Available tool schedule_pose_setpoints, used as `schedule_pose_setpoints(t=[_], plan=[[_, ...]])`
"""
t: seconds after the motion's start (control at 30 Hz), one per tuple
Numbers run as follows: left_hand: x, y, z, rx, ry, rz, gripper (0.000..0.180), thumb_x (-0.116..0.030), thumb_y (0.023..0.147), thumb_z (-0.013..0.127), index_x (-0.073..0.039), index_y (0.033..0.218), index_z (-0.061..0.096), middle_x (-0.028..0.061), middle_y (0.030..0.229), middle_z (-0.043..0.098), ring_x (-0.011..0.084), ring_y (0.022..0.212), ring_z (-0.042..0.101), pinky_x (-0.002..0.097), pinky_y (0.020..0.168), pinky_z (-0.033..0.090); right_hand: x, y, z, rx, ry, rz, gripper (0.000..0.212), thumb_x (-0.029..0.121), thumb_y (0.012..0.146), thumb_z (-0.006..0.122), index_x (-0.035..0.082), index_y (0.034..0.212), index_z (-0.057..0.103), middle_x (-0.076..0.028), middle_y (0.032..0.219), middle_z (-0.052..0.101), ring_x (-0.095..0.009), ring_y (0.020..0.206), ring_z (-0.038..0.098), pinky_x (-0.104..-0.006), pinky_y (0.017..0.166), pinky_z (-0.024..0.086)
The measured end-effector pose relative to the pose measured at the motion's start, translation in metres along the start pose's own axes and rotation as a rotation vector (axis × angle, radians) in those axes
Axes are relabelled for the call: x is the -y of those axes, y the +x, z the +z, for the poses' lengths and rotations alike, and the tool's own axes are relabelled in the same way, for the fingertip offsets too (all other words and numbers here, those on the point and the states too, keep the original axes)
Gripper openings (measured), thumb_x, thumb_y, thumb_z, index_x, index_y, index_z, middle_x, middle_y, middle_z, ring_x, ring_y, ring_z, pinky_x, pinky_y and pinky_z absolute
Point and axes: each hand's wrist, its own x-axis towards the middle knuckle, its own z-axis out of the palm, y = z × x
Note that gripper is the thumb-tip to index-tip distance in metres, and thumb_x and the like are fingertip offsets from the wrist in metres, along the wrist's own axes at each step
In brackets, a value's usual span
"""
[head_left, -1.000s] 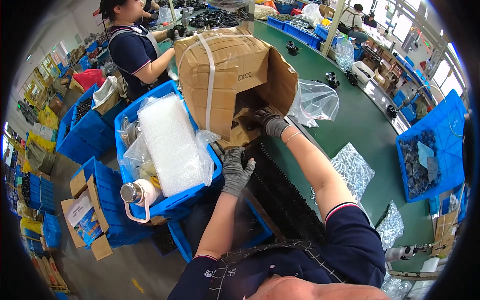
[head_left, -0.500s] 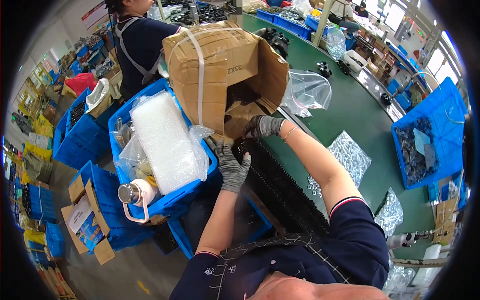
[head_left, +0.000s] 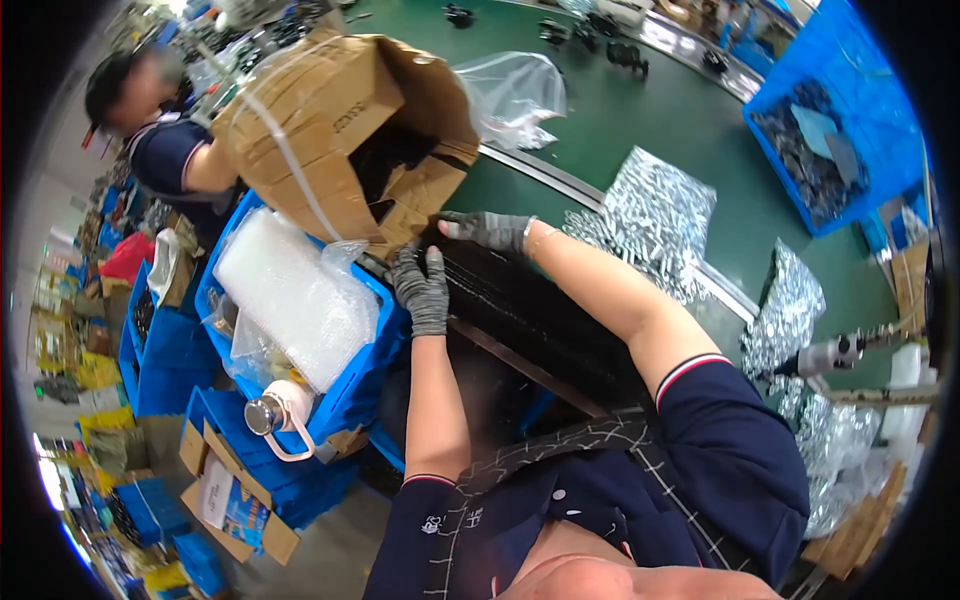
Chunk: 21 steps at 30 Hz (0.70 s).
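A bundle of long black strips (head_left: pixel 520 310), toothed along the edges, lies between the open cardboard box (head_left: pixel 300 150) and my body. At its far end, just below the box mouth, my left hand (head_left: pixel 422 292) in a grey glove grips its left side, thumb raised. My right hand (head_left: pixel 490 232), gloved too, curls over the opposite side of the same end. Its fingertips are partly hidden against the bundle. The box is tilted with its mouth toward me, and dark contents show inside.
To the left, a blue crate (head_left: pixel 375 345) holds a bubble-wrapped pack (head_left: pixel 300 290) and a bottle (head_left: pixel 280 408). On the green table (head_left: pixel 600 120) lie a clear bag (head_left: pixel 515 95) and a pack of small shiny parts (head_left: pixel 660 210). A co-worker (head_left: pixel 165 150) stands beyond the box, an arm against it.
My view has swung, so the box appears farther left. The black bundle's far end now shows between my hands, drawn away from the box mouth. The co-worker has turned toward the box.
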Motion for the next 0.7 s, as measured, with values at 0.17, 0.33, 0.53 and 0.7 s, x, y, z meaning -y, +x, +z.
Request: schedule_pose_setpoints(t=[0.17,0.33,0.53,0.7], plan=[[-0.027,0.003,-0.007,0.045,-0.273,0.008,0.043,-0.038,0.09,0.06,-0.002,0.114,0.064,0.0214,0.11,0.064,0.0372,0.104,0.058,0.0454,0.096,0.043,0.025,-0.019,-0.021,0.04,-0.063,0.21,0.061,0.058,0.096,0.044,0.004,0.115,0.065,-0.016,0.112,0.068,-0.03,0.102,0.063,-0.0375,0.09,0.047],[-0.003,-0.005,-0.002,0.09,-0.368,-0.008,0.038,-0.032,0.091,0.06,-0.002,0.114,0.065,0.0182,0.11,0.065,0.0334,0.102,0.059,0.0437,0.095,0.043,0.027,-0.041,-0.031,0.083,0.052,0.207,0.057,0.054,0.099,0.043,0.004,0.114,0.066,-0.014,0.105,0.069,-0.026,0.095,0.063,-0.0352,0.087,0.048],[0.003,0.0,0.005,0.076,-0.365,-0.027,0.034,-0.028,0.092,0.061,-0.005,0.115,0.066,0.0141,0.111,0.067,0.0299,0.101,0.06,0.0413,0.095,0.041,0.001,-0.108,-0.03,0.066,0.202,0.109,0.058,0.052,0.1,0.041,0.005,0.128,0.059,-0.013,0.119,0.063,-0.023,0.11,0.057,-0.0335,0.098,0.042],[0.0,-0.003,0.008,0.049,-0.331,-0.008,0.035,-0.031,0.091,0.061,-0.006,0.115,0.067,0.0143,0.112,0.067,0.0303,0.102,0.059,0.0413,0.098,0.039,0.029,-0.167,-0.043,-0.078,0.269,0.025,0.041,0.043,0.099,0.05,0.008,0.115,0.065,-0.013,0.11,0.067,-0.024,0.102,0.061,-0.0332,0.093,0.046]])
